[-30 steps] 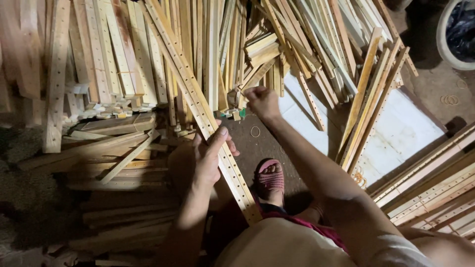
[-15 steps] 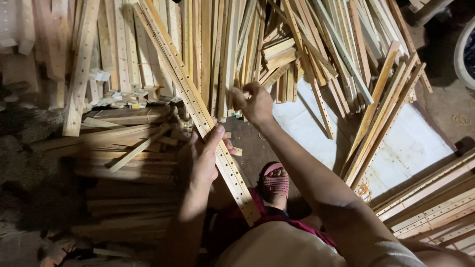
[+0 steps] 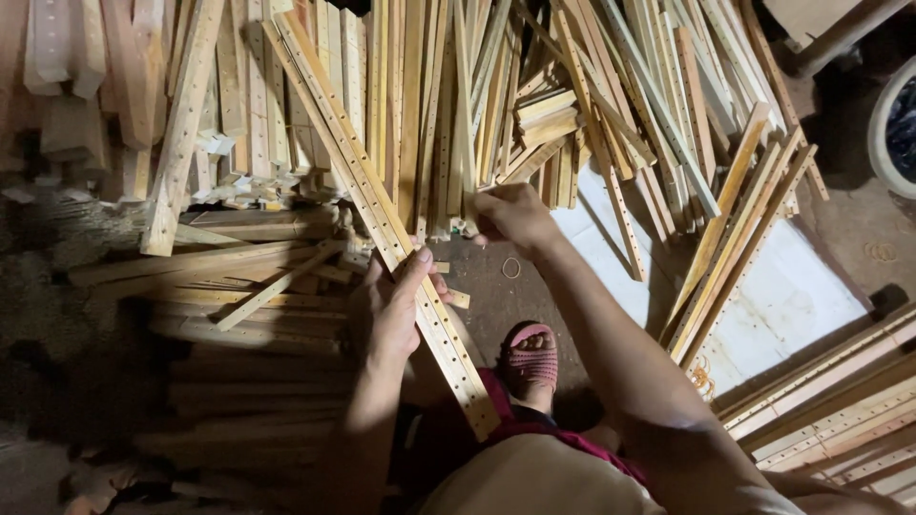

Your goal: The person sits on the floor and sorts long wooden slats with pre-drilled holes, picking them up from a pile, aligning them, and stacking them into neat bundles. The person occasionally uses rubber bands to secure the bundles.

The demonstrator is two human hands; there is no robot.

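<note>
Left hand [image 3: 389, 310]: grip wrapped around a long perforated wooden slat [image 3: 382, 215], thumb lying over its top face. The slat's long axis runs diagonally, far end up-left, near end toward the sandalled foot [image 3: 532, 358]. Right hand [image 3: 515, 215]: grip pinching thin sticks [image 3: 458, 143], just right of the slat.

The left hand [image 3: 389, 310] covers part of the long wooden strip with holes [image 3: 382, 215]. The right hand [image 3: 515, 215] has its fingertips hidden among the sticks. A white bucket [image 3: 892, 129] at the right edge is cut off. The lower left is too dark to tell.
</note>
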